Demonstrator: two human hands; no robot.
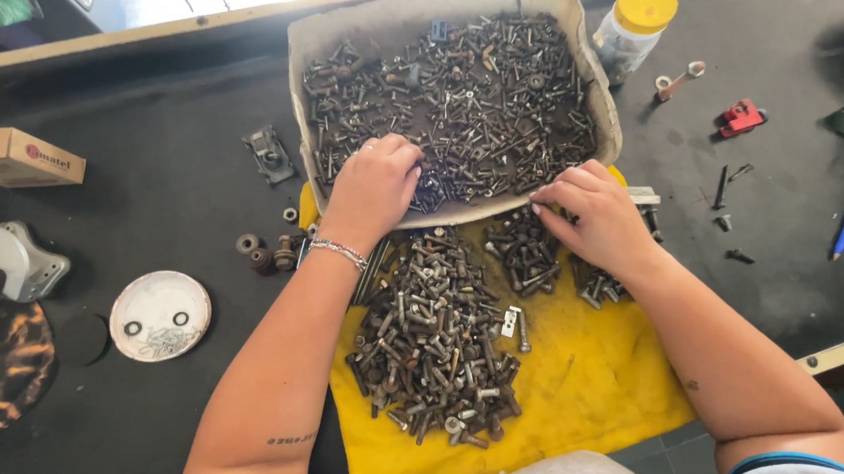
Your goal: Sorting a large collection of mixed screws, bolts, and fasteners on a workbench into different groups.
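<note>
Loose steel bolts and screws (470, 94), small, hard, heavy in bulk and probably slippery, are filling a cardboard tray (601, 106); pinching single pieces by the shank looks best. The left hand (377, 181) is curling loosely into them, the right hand (594, 213) is spreading flat at the tray's near rim, and sorted bolt piles (435, 335) are lying on a yellow cloth (598, 384) below the fingers.

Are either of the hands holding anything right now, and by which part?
It cannot be told. The left hand rests fingers-down in the tray of screws, the right hand on a bolt pile; any grip is hidden.
</note>
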